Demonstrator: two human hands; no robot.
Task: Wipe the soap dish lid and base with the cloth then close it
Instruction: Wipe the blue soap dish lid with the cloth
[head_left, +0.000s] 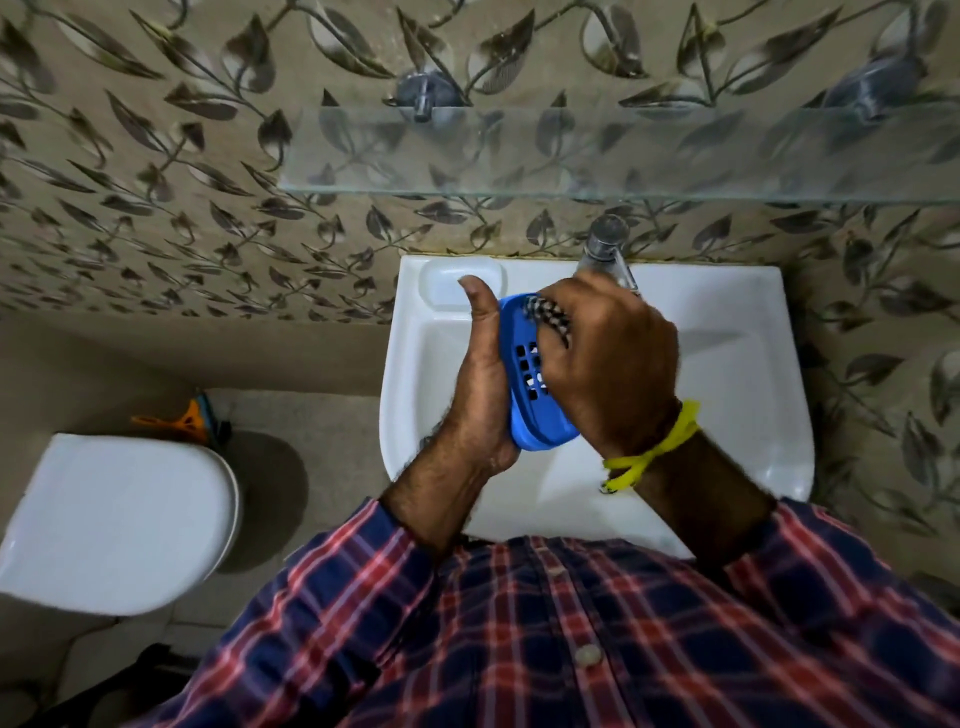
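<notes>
Now held over the white sink (737, 364): blue slotted plastic soap dish part (535, 410), long way pointing away, clamped in left hand (480, 379); right hand (608, 358) closed on checked cloth (550, 317), pressing inside.

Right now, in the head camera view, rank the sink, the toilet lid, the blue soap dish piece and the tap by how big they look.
1. sink
2. toilet lid, though it looks nearly as big as the sink
3. blue soap dish piece, partly covered by hands
4. tap

Wall (156, 171): beige tile, dark leaf-and-vine pattern. Glass shelf (597, 156) on two metal brackets, above white basin (743, 374). Chrome tap (605, 247) at basin's back edge. White toilet lid (114, 519) left. Floor (322, 410) grey, dim. Orange-blue item (195, 418) behind toilet, possibly a brush.
</notes>
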